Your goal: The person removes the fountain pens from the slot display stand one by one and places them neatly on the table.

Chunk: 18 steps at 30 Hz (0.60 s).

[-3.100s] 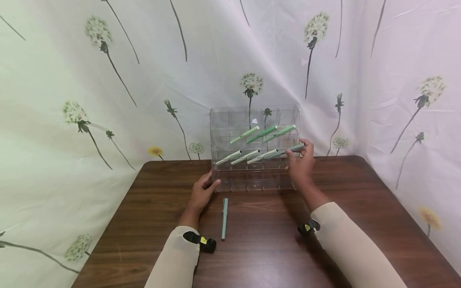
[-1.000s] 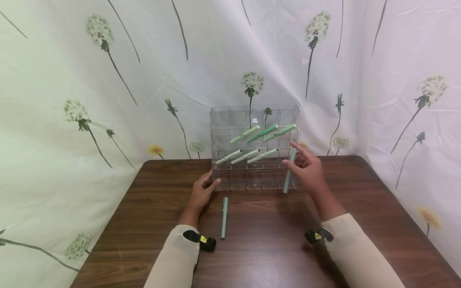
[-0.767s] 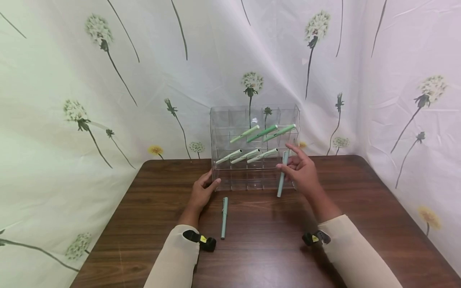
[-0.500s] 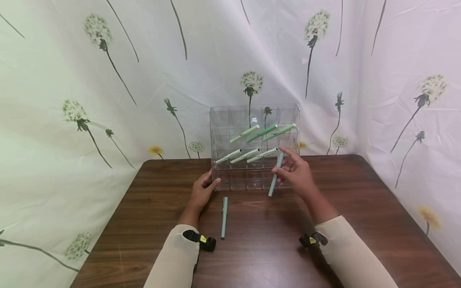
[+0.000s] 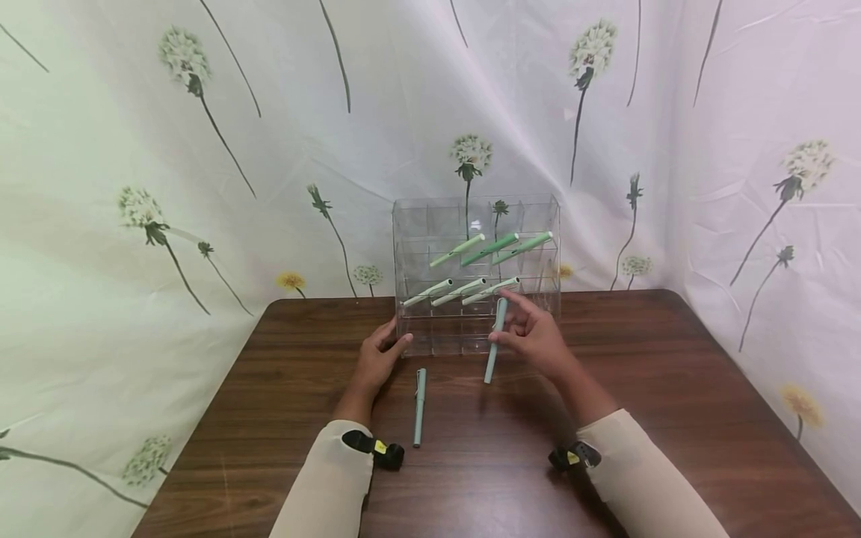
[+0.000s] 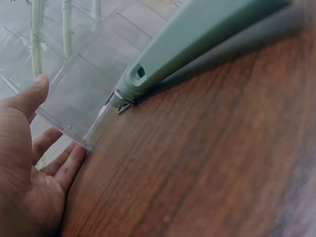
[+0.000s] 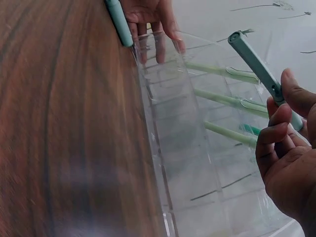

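A clear acrylic pen organizer (image 5: pixel 476 329) stands at the back of the table, with several green pens slanting in its compartments. My left hand (image 5: pixel 375 364) holds its lower left side; the left wrist view shows the thumb in front and the fingers behind. In front of the organizer, my right hand (image 5: pixel 534 341) pinches a grey-green pen (image 5: pixel 495 344) between thumb and fingers. This pen is tilted, its clip end up. Another grey-green pen (image 5: pixel 419 407) lies on the table between my forearms, its clip end toward the organizer.
The brown wooden table (image 5: pixel 282 448) ends at a flower-printed cloth (image 5: pixel 336 149) behind the organizer. Three pale pens, one of them here (image 5: pixel 427 293), sit in a lower row, and three greener ones, including this pen (image 5: pixel 489 250), in the row above.
My right hand has drawn the grey-green pen out of the organizer's right side, tipped it steeper, and carried it left and lower. The left hand and the lying pen stay put.
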### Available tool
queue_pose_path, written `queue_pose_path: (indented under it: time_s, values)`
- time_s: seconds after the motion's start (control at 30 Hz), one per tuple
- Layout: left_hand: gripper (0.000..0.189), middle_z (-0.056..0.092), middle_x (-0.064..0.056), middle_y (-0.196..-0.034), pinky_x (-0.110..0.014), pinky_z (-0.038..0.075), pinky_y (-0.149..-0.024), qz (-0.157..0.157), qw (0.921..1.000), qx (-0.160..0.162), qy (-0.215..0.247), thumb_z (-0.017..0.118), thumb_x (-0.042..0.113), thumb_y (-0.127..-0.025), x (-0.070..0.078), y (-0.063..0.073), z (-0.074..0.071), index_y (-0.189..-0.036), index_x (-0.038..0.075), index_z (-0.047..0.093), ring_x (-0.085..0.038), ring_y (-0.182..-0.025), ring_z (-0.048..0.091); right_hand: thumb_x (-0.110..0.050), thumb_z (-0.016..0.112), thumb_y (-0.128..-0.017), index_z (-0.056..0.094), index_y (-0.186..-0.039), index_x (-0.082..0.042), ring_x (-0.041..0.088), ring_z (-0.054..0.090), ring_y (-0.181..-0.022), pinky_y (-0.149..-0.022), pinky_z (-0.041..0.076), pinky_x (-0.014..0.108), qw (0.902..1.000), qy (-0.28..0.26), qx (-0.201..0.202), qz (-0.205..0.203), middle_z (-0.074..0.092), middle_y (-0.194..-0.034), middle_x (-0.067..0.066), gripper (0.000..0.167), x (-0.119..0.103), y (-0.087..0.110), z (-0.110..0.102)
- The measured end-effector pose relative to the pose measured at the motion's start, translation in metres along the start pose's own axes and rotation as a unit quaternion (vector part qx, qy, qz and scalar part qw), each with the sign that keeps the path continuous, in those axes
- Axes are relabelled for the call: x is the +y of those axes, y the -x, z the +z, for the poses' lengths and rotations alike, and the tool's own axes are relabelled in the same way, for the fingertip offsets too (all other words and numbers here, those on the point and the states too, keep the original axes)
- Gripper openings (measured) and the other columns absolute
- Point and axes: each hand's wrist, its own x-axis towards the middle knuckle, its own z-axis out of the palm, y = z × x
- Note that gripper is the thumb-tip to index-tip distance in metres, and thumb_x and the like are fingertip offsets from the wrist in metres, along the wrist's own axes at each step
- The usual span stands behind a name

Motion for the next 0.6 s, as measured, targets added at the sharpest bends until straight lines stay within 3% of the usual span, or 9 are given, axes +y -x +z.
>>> queue_pose_path:
  time_s: [0.3,0.47,0.6]
  values:
    - [0.065,0.050,-0.018,-0.168,-0.009,0.048,-0.096,-0.003,1.0000,-0.002,0.004,0.076,0.022,-0.106,0.001,0.000,0.001,-0.165,0.013,0.050,-0.039,-0.147,0.059,0.000,0.086,-0.092,0.049,-0.163,-0.007,0.007,0.047,-0.055,-0.051,0.048,0.027,0.9994,0.014,-0.026,0.016,0.071,-0.107,0.022,0.081,0.006,0.001,0.018]
    - [0.064,0.052,-0.020,-0.166,-0.008,0.048,-0.092,0.001,1.0000,0.002,0.009,0.076,0.018,-0.105,0.001,0.000,0.001,-0.164,0.010,0.051,-0.042,-0.143,0.061,0.005,0.086,-0.090,0.052,-0.160,-0.006,0.005,0.044,-0.054,-0.051,0.044,0.024,0.9998,0.015,-0.003,0.016,0.072,-0.097,0.012,0.079,0.010,0.001,0.031]
    - [0.064,0.050,-0.021,-0.168,-0.005,0.045,-0.093,-0.007,0.9999,0.008,0.006,0.075,0.013,-0.105,0.001,-0.001,0.002,-0.164,0.008,0.050,-0.044,-0.147,0.058,0.006,0.085,-0.090,0.052,-0.159,-0.005,0.005,0.046,-0.054,-0.051,0.045,0.024,0.9995,0.001,-0.018,0.025,0.071,-0.091,0.003,0.078,0.016,0.002,0.039]
